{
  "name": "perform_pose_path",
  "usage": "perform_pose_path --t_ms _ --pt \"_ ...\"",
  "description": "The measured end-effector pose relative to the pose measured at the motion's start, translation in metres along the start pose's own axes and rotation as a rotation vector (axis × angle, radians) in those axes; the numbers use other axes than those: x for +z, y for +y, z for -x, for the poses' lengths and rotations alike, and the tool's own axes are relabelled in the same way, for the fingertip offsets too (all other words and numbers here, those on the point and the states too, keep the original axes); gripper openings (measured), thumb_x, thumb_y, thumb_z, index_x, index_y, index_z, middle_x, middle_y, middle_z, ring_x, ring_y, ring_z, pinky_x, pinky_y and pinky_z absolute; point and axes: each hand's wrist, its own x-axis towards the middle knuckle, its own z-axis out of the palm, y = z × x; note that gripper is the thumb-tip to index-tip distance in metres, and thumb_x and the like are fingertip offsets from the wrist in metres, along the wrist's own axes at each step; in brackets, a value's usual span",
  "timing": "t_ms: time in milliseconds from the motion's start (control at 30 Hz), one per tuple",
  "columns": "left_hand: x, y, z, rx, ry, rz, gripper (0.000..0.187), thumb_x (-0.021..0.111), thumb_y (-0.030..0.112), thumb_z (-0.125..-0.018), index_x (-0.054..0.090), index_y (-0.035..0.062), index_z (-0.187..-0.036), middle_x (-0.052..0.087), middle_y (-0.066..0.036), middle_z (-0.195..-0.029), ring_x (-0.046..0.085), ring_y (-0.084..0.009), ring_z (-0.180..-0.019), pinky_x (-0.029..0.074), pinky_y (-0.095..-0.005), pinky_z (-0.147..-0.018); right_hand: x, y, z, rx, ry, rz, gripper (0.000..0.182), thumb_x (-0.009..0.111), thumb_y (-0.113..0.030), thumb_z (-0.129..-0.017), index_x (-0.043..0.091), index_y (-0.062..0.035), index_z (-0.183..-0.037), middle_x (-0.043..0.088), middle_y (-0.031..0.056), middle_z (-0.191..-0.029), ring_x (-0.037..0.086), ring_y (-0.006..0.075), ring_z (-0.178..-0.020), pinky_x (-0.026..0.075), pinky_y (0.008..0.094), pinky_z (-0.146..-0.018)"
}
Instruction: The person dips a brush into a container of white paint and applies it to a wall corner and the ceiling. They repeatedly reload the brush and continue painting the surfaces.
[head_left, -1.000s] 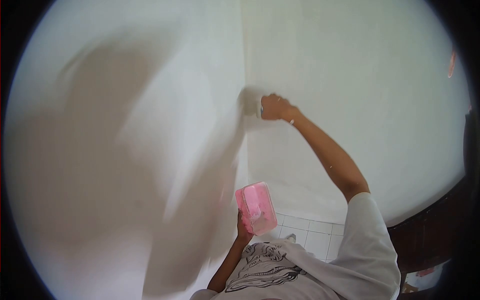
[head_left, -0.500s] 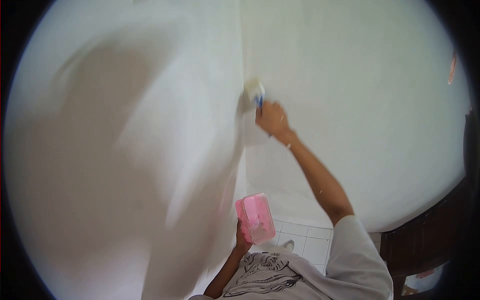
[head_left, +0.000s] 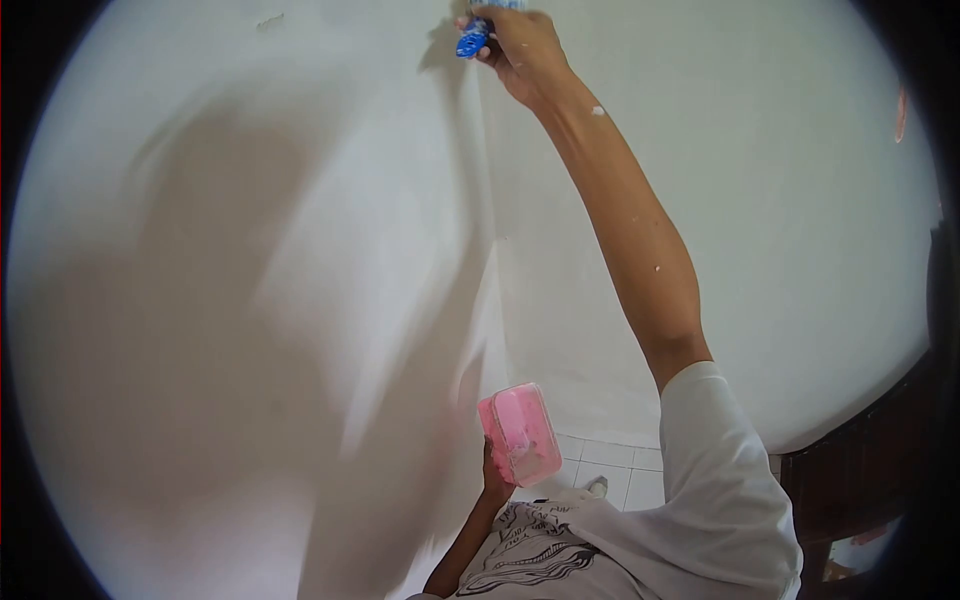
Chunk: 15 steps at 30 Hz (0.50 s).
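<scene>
High up by the wall corner, my right hand [head_left: 515, 45] is closed round a brush [head_left: 473, 40] with a blue handle. The brush's upper end runs to the top edge of the view, so its bristles are not clearly seen. White specks dot my right forearm. Low in the middle, my left hand [head_left: 495, 477] grips a pink plastic container [head_left: 522, 432] from its left side and below. The container is tilted, with pale residue inside.
Two pale walls [head_left: 720, 200] meet in a vertical corner, with shadows across the left one. White floor tiles [head_left: 603, 455] lie below. Dark brown furniture [head_left: 835, 490] stands at the lower right. A small mark [head_left: 270, 21] is on the left wall.
My right hand has moved up along the corner with the brush, and the arm is stretched further. My left hand and the container have shifted slightly right in the view.
</scene>
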Motion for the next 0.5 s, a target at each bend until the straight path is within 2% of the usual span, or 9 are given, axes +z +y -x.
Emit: perform_pose_path --t_ms 100,167,200,300,333,367,433,467,500 --pt "-0.002 -0.005 -0.001 0.026 0.035 0.01 0.071 0.038 0.06 -0.094 0.03 0.0091 -0.143 0.051 -0.015 -0.131 0.054 -0.0335 -0.117 0.041 -0.051 -0.102 -0.031 0.057 0.0 0.045 -0.001 0.078 0.017 0.056 -0.009 -0.089 0.058 0.007 -0.085 0.063 0.0119 -0.076 0.052 0.0133 -0.057 0.042 0.025 -0.05" --pt "0.001 -0.001 0.002 -0.011 -0.012 0.017 0.072 0.037 0.06 -0.094 0.031 0.0089 -0.143 0.051 -0.014 -0.131 0.054 -0.0333 -0.117 0.041 -0.0509 -0.102 -0.076 0.122 0.058 0.131 0.058 0.207 0.017 0.058 -0.015 -0.091 0.062 0.0008 -0.085 0.061 0.0065 -0.067 0.053 0.0106 -0.051 0.041 0.0265 -0.042" --pt "-0.005 -0.003 0.002 -0.028 -0.017 0.008 0.072 0.037 0.06 -0.094 0.031 0.0089 -0.143 0.051 -0.014 -0.131 0.054 -0.0333 -0.117 0.041 -0.0509 -0.102 -0.099 0.156 0.098 0.189 0.101 0.23 0.016 0.059 -0.015 -0.091 0.062 0.0002 -0.086 0.062 0.0061 -0.067 0.053 0.0102 -0.051 0.04 0.0254 -0.041" --pt "-0.005 -0.007 -0.004 0.027 -0.071 0.009 0.072 0.036 0.06 -0.094 0.03 0.0095 -0.144 0.048 -0.013 -0.134 0.051 -0.0327 -0.121 0.04 -0.051 -0.103 -0.139 0.215 0.196 0.614 0.338 -0.033 0.011 0.056 -0.011 -0.09 0.06 -0.0002 -0.091 0.061 0.0094 -0.072 0.054 0.0112 -0.054 0.037 0.024 -0.038" --pt "0.001 -0.006 0.0 0.053 -0.054 0.009 0.071 0.037 0.06 -0.094 0.03 0.0099 -0.144 0.047 -0.013 -0.135 0.05 -0.0326 -0.122 0.04 -0.0512 -0.104 -0.151 0.221 0.21 0.729 0.396 -0.187 0.012 0.055 -0.009 -0.09 0.059 0.001 -0.094 0.061 0.0109 -0.075 0.055 0.0118 -0.056 0.036 0.0236 -0.038" --pt "0.003 -0.005 0.001 0.078 -0.036 0.008 0.071 0.037 0.06 -0.094 0.03 0.0103 -0.144 0.046 -0.013 -0.136 0.048 -0.0325 -0.123 0.039 -0.0514 -0.104 -0.16 0.216 0.205 0.716 0.402 -0.185 0.012 0.055 -0.009 -0.09 0.059 0.001 -0.094 0.061 0.0109 -0.075 0.055 0.0118 -0.056 0.036 0.0236 -0.038" --pt "-0.003 -0.008 0.002 0.065 -0.048 0.018 0.071 0.038 0.06 -0.093 0.029 0.0108 -0.144 0.046 -0.013 -0.136 0.048 -0.0327 -0.123 0.038 -0.0517 -0.105 -0.186 0.202 0.17 0.575 0.585 -0.328 0.016 0.044 -0.004 -0.09 0.055 0.005 -0.099 0.054 0.0118 -0.072 0.049 0.0108 -0.052 0.038 0.0222 -0.037" --pt "-0.005 -0.008 -0.002 0.063 -0.05 0.04 0.071 0.038 0.06 -0.093 0.029 0.0113 -0.144 0.046 -0.013 -0.136 0.048 -0.0329 -0.123 0.038 -0.052 -0.105 -0.271 0.245 0.114 0.512 0.229 -0.62 0.017 0.041 -0.002 -0.093 0.051 0.0102 -0.096 0.058 0.0144 -0.081 0.052 0.01 -0.057 0.044 0.0158 -0.041" --pt "-0.006 -0.008 -0.005 0.06 -0.053 0.044 0.071 0.038 0.06 -0.093 0.029 0.0113 -0.144 0.046 -0.013 -0.136 0.048 -0.0329 -0.123 0.038 -0.052 -0.105 -0.177 0.114 0.104 0.631 0.409 -0.66 0.023 0.034 -0.005 -0.094 0.047 0.0131 -0.094 0.053 0.0157 -0.079 0.049 0.0093 -0.052 0.046 0.0159 -0.041"
